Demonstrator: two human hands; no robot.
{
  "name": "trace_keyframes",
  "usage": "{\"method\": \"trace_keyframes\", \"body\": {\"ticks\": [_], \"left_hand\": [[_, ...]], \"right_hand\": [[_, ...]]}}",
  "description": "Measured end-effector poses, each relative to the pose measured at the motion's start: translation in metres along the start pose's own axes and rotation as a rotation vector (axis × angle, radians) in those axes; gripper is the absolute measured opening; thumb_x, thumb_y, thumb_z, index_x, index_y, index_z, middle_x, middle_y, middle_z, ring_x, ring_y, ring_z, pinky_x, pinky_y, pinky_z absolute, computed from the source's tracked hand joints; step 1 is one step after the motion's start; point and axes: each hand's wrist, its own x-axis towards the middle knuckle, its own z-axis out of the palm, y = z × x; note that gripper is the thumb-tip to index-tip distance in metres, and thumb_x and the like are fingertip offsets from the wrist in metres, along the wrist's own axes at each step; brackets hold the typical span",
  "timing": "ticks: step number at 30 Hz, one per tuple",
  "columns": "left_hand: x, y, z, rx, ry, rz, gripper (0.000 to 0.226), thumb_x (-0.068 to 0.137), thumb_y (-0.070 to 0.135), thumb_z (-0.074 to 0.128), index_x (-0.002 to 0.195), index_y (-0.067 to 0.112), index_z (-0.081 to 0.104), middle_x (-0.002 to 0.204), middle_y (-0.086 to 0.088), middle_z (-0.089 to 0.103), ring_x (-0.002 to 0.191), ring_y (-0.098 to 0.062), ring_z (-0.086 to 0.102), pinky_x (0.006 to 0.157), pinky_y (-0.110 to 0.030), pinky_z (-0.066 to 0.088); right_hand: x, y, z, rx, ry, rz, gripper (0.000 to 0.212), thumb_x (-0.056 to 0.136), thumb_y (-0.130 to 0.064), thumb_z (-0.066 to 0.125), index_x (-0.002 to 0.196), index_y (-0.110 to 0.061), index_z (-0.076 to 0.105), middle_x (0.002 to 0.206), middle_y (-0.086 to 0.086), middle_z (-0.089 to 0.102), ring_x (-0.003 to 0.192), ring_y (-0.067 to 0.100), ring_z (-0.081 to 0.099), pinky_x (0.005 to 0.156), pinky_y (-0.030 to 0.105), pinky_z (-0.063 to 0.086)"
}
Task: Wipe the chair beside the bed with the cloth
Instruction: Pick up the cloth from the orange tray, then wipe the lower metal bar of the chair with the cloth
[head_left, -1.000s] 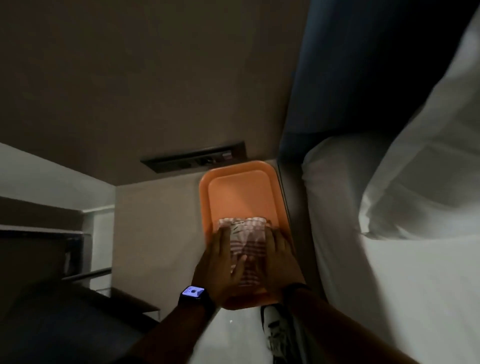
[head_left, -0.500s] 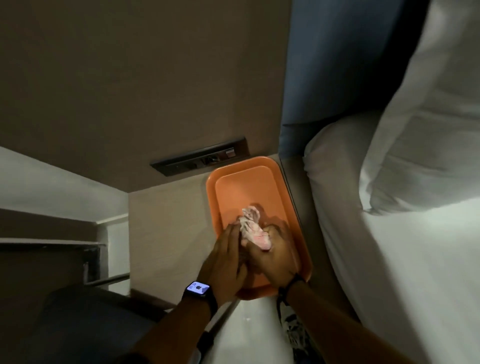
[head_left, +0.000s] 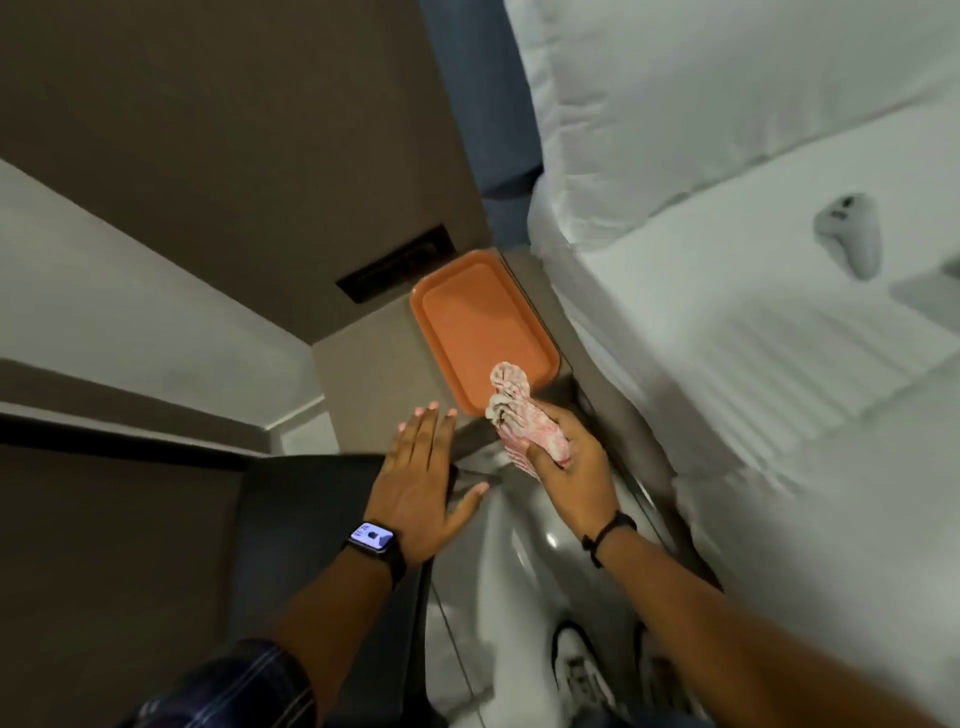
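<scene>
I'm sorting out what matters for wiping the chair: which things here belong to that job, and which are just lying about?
For the job:
cloth, bunched in the right hand
dark chair under the open left hand

Just lying about:
orange tray
white controller on the bed
pillow

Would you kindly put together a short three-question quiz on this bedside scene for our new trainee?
1. True or false: the cloth lies flat in the orange tray.
2. Which hand holds the cloth: A) left hand, B) right hand?
3. Fill in: the left hand's fingers are spread ____, holding nothing.

Key: 1. False, it is bunched in a hand, lifted at the tray's near edge. 2. B. 3. open.
</scene>
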Motion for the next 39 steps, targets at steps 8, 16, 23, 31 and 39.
{"method": "trace_keyframes", "body": {"ticks": [8,16,23,31,39], "left_hand": [[-0.15,0.073,0.081,0.195,-0.188,0.077,0.087,0.095,0.068,0.03,0.161,0.013,0.022,0.166,-0.015,0.03,0.157,-0.032,0.022,0.129,-0.046,0.015],[-0.26,0.072,0.214,0.49,-0.457,0.084,0.081,0.096,0.056,0.031,0.161,0.009,0.022,0.168,-0.016,0.023,0.158,-0.032,0.016,0.13,-0.045,0.012],[-0.271,0.049,0.28,0.78,-0.405,0.176,0.072,0.096,0.043,0.044,0.151,-0.004,0.041,0.156,-0.029,0.042,0.148,-0.043,0.037,0.124,-0.051,0.028],[-0.282,0.016,0.315,1.097,-0.24,0.276,0.073,0.097,0.05,0.031,0.142,-0.004,0.053,0.146,-0.029,0.053,0.14,-0.042,0.049,0.116,-0.051,0.04],[-0.276,0.009,0.344,1.327,-0.212,0.107,0.091,0.093,0.058,-0.007,0.159,0.003,0.023,0.167,-0.023,0.025,0.156,-0.038,0.021,0.128,-0.05,0.018]], "right_hand": [[-0.196,0.127,-0.037,0.017,0.013,0.129,0.044,0.101,-0.004,0.072,0.141,-0.022,0.067,0.135,-0.007,0.075,0.124,0.003,0.071,0.109,0.022,0.057],[-0.33,0.302,0.005,0.121,0.033,0.227,0.056,0.097,0.001,0.067,0.127,-0.047,0.069,0.117,-0.031,0.075,0.104,-0.007,0.073,0.09,0.008,0.056],[-0.351,0.427,0.109,0.206,0.038,0.146,0.049,0.1,-0.002,0.064,0.139,-0.032,0.067,0.13,-0.004,0.079,0.114,0.011,0.076,0.097,0.022,0.062],[-0.334,0.486,0.253,0.39,0.015,-0.158,0.044,0.108,-0.061,0.048,0.138,-0.034,0.066,0.123,-0.008,0.076,0.113,0.012,0.073,0.101,0.044,0.059],[-0.312,0.51,0.304,0.126,0.323,-0.402,0.046,0.114,-0.051,0.036,0.154,-0.033,0.05,0.134,-0.007,0.074,0.119,0.01,0.07,0.102,0.034,0.056]]}}
